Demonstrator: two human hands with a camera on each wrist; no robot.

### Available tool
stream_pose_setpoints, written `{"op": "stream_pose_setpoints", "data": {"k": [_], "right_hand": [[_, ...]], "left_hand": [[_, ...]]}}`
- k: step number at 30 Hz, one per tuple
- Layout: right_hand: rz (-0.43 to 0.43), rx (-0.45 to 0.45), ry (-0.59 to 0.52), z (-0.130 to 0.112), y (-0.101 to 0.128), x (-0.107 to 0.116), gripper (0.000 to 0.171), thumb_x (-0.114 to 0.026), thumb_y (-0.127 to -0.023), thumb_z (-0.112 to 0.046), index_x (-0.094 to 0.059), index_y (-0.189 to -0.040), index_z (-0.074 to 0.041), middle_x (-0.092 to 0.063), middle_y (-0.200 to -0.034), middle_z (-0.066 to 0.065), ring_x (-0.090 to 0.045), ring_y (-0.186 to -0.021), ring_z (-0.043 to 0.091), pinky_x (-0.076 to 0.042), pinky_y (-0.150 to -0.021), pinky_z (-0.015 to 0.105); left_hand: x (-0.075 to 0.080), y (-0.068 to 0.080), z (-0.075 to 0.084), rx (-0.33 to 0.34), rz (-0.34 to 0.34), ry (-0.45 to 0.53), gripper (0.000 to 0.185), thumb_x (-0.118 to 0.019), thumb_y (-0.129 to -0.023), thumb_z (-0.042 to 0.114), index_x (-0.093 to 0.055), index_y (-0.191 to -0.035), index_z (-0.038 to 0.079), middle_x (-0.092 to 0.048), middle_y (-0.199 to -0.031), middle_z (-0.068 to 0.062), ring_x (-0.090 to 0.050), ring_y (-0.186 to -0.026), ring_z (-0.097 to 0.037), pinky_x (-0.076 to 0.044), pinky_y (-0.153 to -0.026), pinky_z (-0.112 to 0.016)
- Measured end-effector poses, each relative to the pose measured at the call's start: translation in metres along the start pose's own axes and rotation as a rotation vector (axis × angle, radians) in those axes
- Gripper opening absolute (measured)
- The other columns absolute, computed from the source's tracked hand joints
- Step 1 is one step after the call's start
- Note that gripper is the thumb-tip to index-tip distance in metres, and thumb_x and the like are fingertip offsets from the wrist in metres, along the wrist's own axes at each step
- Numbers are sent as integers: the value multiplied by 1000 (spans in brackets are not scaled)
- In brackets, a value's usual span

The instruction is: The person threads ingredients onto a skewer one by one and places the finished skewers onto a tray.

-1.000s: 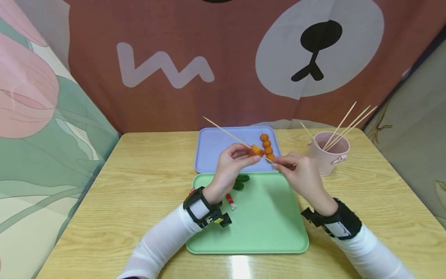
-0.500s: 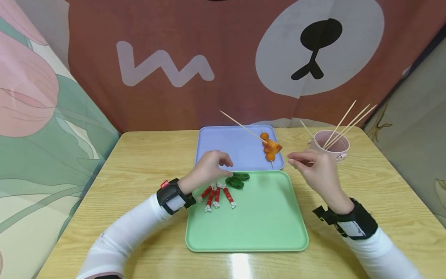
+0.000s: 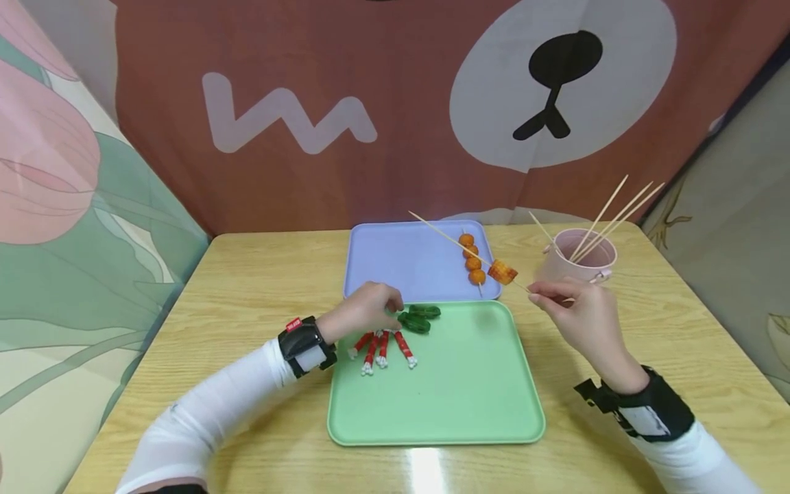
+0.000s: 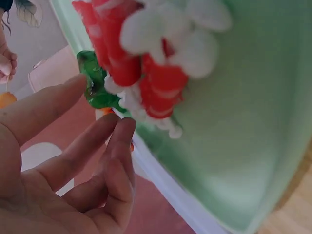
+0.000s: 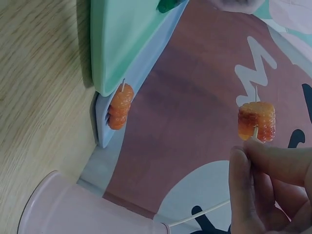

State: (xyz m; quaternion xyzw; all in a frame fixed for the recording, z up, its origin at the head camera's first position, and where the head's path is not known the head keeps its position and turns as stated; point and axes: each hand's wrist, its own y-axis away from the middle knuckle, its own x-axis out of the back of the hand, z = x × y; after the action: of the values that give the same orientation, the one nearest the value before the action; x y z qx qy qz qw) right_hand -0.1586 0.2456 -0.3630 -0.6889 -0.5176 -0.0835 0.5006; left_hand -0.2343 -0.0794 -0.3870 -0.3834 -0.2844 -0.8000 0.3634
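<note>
My right hand (image 3: pixel 546 296) pinches the near end of a bamboo skewer (image 3: pixel 450 239) that carries one corn piece (image 3: pixel 503 272) (image 5: pixel 256 121), held in the air over the right edge of the purple tray (image 3: pixel 395 264). A finished skewer of orange balls (image 3: pixel 472 259) (image 5: pixel 120 107) lies on that tray. My left hand (image 3: pixel 385 309) (image 4: pixel 90 141) hovers over the far left corner of the green tray (image 3: pixel 469 384), its fingers loosely bent, at the green pepper pieces (image 3: pixel 418 318) (image 4: pixel 95 82). Several red and white sticks (image 3: pixel 382 346) (image 4: pixel 141 63) lie just beside it.
A pink cup (image 3: pixel 580 261) (image 5: pixel 73 209) holding several bare skewers stands at the right of the wooden table (image 3: pixel 247 309). A bear-print cloth hangs behind the table. Both wrists wear black camera bands.
My left hand has let go of the corn and dropped to the green pepper pieces. The right hand has carried the skewer rightward, and the corn now sits close to its fingers.
</note>
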Motion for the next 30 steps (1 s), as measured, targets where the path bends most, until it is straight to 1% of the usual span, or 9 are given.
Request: {"op": "stream_pose_setpoints", "data": {"k": [3,7,11,14,18,21,24,28,30], "right_hand": [[8,9,9,1,-1,-1,9,-80,-71,-1,-77,-79,-5,-72,-73,8,-46,-68,-27,-41,-60,-1],[-9,-4,15,2,-1,-2,9,-80,-71,-1,-76,-79,-4,-71,-74,8,-46,-68,-26,-41,-59,-1],[-23,-11,32,2,-1,-4,9,-80,-71,-1,-76,-79,-4,-71,-74,7,-45,-68,-27,-40,-59,-2],[-23,-10,33,2,-1,-4,9,-80,-72,-1,-76,-79,-4,-71,-74,7,-44,-68,-28,-40,-59,-2],[-20,-7,22,1,-1,-3,9,-79,-71,0,-76,-79,-3,-71,-74,7,-44,-68,-28,-40,-59,-2],[-17,-6,14,1,-1,-3,9,-79,-71,0,-76,-79,-3,-71,-74,8,-45,-68,-28,-40,-60,-2],[-13,-2,8,0,-2,-2,9,-79,-72,0,-76,-79,-3,-71,-74,7,-46,-68,-26,-41,-60,-2],[-10,-1,0,0,-3,-1,9,-79,-72,0,-76,-79,-3,-71,-73,8,-48,-67,-24,-41,-59,-1],[-12,-4,1,0,-3,-1,9,-79,-72,0,-76,-79,-3,-71,-74,8,-47,-67,-25,-41,-60,-2]], "left_hand": [[-1,-2,0,2,-10,1,27,-78,-77,16,-69,-101,6,-67,-92,-3,-58,-84,-14,-50,-75,-29],[-2,-3,0,9,-25,-1,25,-77,-79,18,-69,-100,6,-65,-86,-1,-57,-78,-13,-49,-71,-27],[-3,-3,2,9,-24,19,18,-74,-81,16,-67,-95,8,-64,-83,0,-58,-75,-13,-49,-68,-27],[-4,-4,4,-7,-21,17,14,-73,-81,12,-63,-91,9,-62,-81,1,-57,-73,-14,-49,-67,-27],[-4,-5,6,-35,-16,-21,16,-73,-81,8,-57,-84,10,-59,-75,0,-54,-69,-14,-47,-65,-25],[-3,-6,7,-49,-9,-22,16,-71,-82,6,-56,-81,10,-58,-73,0,-54,-67,-13,-48,-64,-25],[-2,-7,7,-55,-9,-3,15,-70,-83,6,-56,-80,12,-59,-71,0,-56,-63,-11,-49,-62,-24],[-1,-9,8,-49,-38,36,13,-68,-85,8,-57,-79,13,-60,-70,-1,-54,-54,-10,-47,-55,-23],[-1,-11,10,-40,-50,44,12,-67,-86,9,-58,-79,12,-59,-71,-2,-53,-54,-10,-47,-54,-23]]}}
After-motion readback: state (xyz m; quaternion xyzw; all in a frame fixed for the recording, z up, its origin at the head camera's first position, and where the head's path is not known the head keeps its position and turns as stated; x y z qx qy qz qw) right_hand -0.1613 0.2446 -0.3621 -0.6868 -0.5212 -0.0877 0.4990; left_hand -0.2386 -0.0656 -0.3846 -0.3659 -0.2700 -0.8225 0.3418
